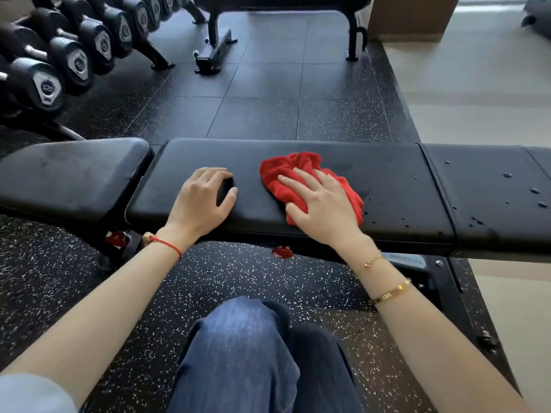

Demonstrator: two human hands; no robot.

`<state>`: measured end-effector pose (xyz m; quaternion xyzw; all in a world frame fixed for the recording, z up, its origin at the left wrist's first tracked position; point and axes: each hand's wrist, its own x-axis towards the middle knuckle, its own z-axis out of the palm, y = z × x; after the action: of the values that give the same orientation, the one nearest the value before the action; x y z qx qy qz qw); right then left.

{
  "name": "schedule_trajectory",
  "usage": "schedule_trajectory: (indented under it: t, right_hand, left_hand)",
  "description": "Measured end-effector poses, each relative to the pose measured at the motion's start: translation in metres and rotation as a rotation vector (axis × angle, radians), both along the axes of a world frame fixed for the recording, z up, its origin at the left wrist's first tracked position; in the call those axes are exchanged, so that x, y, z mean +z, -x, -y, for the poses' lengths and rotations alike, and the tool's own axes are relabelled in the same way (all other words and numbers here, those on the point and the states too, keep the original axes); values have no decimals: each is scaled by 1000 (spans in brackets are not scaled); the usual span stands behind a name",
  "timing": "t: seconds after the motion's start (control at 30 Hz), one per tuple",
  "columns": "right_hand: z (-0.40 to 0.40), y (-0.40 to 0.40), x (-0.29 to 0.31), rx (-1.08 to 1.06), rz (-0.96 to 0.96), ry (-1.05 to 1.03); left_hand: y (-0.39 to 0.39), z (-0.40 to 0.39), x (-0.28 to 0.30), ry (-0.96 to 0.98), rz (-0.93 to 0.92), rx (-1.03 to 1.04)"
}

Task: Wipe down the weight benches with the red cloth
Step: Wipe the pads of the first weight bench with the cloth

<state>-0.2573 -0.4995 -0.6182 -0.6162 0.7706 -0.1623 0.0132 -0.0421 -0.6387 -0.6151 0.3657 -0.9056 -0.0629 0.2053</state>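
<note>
At lower centre, a bent knee (238,353) in jeans. Beyond it, on the black bench pad (387,180), the left hand (199,201) rests loosely curled, holding nothing; the right hand (322,210) presses the red cloth (286,171) flat with spread fingers. Dumbbells (59,61) fill the upper left.

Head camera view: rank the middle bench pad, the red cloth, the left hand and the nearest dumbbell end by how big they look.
1. middle bench pad
2. red cloth
3. left hand, unsure against the cloth, which the right hand partly hides
4. nearest dumbbell end
</note>
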Motion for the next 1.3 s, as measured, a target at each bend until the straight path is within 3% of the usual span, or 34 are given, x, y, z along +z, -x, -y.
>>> schedule_trajectory:
  t: [0.27, 0.4, 0.6, 0.73, 0.9, 1.1, 1.3]
  right_hand:
    - [43, 75, 11, -347, -3, -137]
    - [59, 29, 12, -156, -13, -138]
    - [4, 4, 5, 98, -38, -93]
    - [-10, 54, 4, -47, -30, -82]
    - [55, 74, 13, -264, -23, -171]
    - [57, -10, 8, 12, -38, -110]
    - [0, 16, 4, 45, -4, -28]
  left_hand:
    - [15, -10, -6, 27, -33, 81]
    - [15, -10, -8, 18, -72, 76]
    - [13, -8, -11, 6, -116, 76]
    - [13, -7, -13, 10, -114, 84]
    - [16, -9, -13, 14, -97, 97]
    - [13, -7, -13, 8, -116, 86]
    - [13, -7, -14, -8, -106, 79]
